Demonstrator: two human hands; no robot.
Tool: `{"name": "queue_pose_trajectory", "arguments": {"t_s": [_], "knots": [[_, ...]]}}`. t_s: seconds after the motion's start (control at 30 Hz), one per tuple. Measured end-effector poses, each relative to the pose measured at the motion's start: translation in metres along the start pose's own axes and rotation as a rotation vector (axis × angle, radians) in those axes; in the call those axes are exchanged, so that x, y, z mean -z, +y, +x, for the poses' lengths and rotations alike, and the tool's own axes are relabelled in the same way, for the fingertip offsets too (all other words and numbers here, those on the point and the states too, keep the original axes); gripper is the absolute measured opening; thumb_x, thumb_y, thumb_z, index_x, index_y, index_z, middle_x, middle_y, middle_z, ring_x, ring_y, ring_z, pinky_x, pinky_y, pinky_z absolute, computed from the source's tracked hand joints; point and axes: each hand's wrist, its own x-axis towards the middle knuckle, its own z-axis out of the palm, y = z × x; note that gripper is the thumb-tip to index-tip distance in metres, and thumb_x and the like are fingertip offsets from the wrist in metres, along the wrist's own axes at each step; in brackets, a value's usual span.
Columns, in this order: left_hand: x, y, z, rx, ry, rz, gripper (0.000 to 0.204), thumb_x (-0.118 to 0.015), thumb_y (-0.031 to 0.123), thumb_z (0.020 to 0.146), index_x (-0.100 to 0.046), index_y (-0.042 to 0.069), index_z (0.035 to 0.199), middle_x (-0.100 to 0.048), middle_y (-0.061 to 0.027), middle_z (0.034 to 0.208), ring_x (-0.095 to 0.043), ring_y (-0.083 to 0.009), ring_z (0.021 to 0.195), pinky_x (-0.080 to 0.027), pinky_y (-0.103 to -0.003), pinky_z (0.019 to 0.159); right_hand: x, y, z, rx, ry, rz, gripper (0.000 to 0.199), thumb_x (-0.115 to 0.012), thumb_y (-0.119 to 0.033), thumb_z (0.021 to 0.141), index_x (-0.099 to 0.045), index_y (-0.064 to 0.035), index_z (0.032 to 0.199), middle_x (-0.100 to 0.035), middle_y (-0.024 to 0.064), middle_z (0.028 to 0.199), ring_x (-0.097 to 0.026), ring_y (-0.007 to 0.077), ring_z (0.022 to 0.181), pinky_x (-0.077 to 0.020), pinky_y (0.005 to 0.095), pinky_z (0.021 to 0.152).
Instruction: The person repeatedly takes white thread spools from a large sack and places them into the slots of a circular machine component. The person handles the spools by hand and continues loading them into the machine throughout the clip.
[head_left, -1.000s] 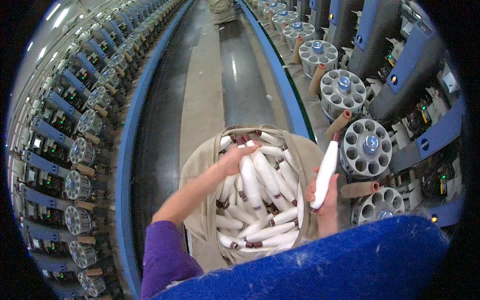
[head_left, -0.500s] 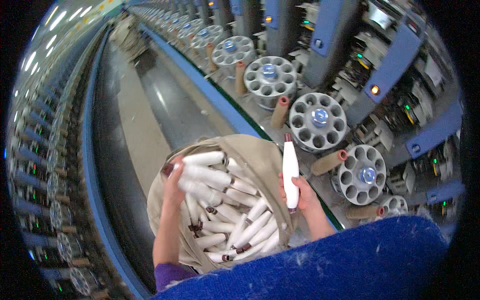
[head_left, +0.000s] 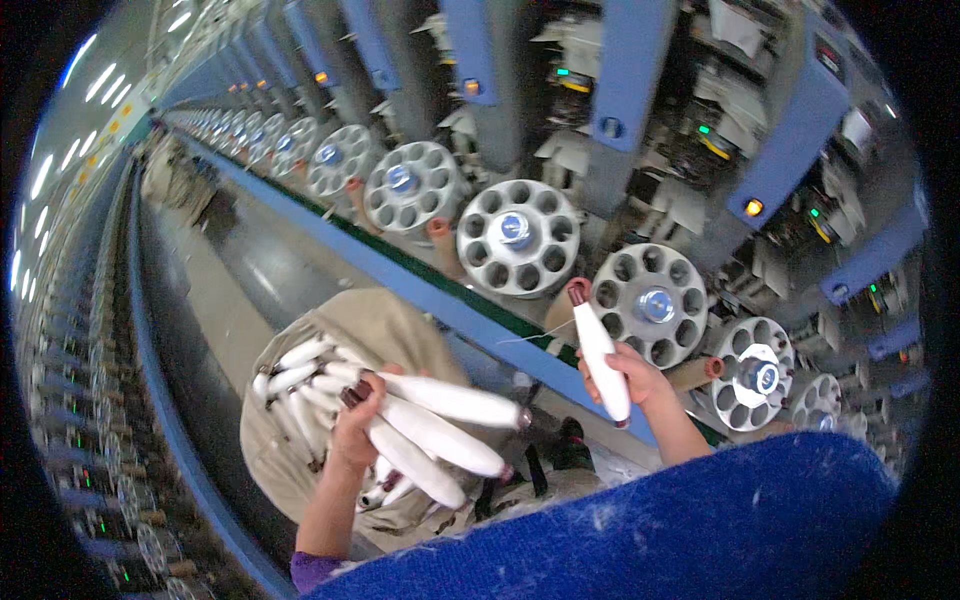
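My left hand [head_left: 360, 415] is closed round the dark ends of several white yarn bobbins [head_left: 435, 432], which fan out toward the right above a beige cloth sack [head_left: 268, 440]. More white bobbins [head_left: 300, 365] lie heaped inside that sack. In my right hand [head_left: 637, 380] is a single yarn bobbin [head_left: 598, 350], gripped by its lower half, its dark red tip pointing up and away. A thin loose thread trails leftward from it. Just beyond this bobbin stands a round grey magazine [head_left: 650, 305] with a ring of open holes and a blue-silver hub.
More round magazines [head_left: 517, 238] line the machine, with brown-wrapped tubes [head_left: 700, 373] between them. A blue rail [head_left: 440, 300] runs along its front. Blue-grey machine units [head_left: 790, 150] rise behind. Another beige sack [head_left: 175, 180] stands far down the aisle, and a second machine row borders the left.
My left hand has lifted several bobbins out of the heap and swung them rightward. My right hand's bobbin now tilts the other way, near a magazine. The view has shifted toward the machine.
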Motion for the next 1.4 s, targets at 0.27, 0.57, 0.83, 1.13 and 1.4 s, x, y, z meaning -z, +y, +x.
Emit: {"name": "queue_pose_trajectory", "arguments": {"t_s": [0.27, 0.57, 0.83, 1.13, 1.4], "knots": [[-0.141, -0.157, 0.133, 0.328, -0.688, -0.047, 0.061, -0.063, 0.02, 0.074, -0.042, -0.001, 0.128, -0.041, -0.0229, 0.132, -0.047, -0.0329, 0.116, -0.037, -0.043, 0.097, 0.067, -0.107, -0.046, -0.35, -0.319, -0.717, 0.05, -0.068, -0.034, 0.076, -0.051, -0.0013, 0.109, -0.057, 0.0077, 0.085, -0.06, 0.0161, 0.072, -0.0501, 0.0289, 0.059], [-0.184, -0.157, 0.172, -0.14, -0.471, 0.168, 0.03, -0.066, 0.014, 0.072, -0.055, 0.008, 0.1, -0.042, -0.0069, 0.118, -0.046, -0.0351, 0.115, -0.041, -0.049, 0.095, 0.18, -0.122, 0.001, 0.731, 0.624, -1.163, 0.031, -0.066, -0.005, 0.07, -0.051, -0.0034, 0.097, -0.054, 0.012, 0.103, -0.054, 0.0273, 0.1, -0.0423, 0.0346, 0.087], [-0.193, -0.182, 0.2, -0.256, -0.533, 0.238, 0.009, -0.059, 0.001, 0.074, -0.053, 0.0, 0.08, -0.034, -0.0073, 0.133, -0.027, -0.0381, 0.13, -0.036, -0.057, 0.1, 0.16, -0.13, -0.016, 0.716, 0.556, -0.394, 0.017, -0.058, -0.016, 0.087, -0.065, -0.0024, 0.094, -0.059, 0.0006, 0.069, -0.044, 0.0055, 0.053, -0.0384, 0.0222, 0.05], [-0.21, -0.199, 0.228, -0.003, -0.253, 0.071, 0.019, -0.061, 0.002, 0.078, -0.058, 0.003, 0.097, -0.045, -0.0116, 0.127, -0.051, -0.0235, 0.108, -0.045, -0.039, 0.089, 0.16, -0.094, -0.064, 0.628, 0.78, -1.209, 0.05, -0.077, -0.01, 0.062, -0.062, -0.0057, 0.11, -0.058, 0.0082, 0.104, -0.051, 0.0237, 0.1, -0.0401, 0.0345, 0.088], [-0.248, -0.185, 0.227, 0.048, -0.185, 0.35, 0.027, -0.059, 0.002, 0.082, -0.057, 0.002, 0.109, -0.052, -0.0091, 0.119, -0.054, -0.0165, 0.099, -0.045, -0.031, 0.084, 0.168, -0.067, -0.067, 0.792, 0.809, -0.813, 0.047, -0.076, -0.001, 0.062, -0.063, -0.0006, 0.107, -0.06, 0.0126, 0.107, -0.056, 0.0218, 0.096, -0.044, 0.0325, 0.084]]}}
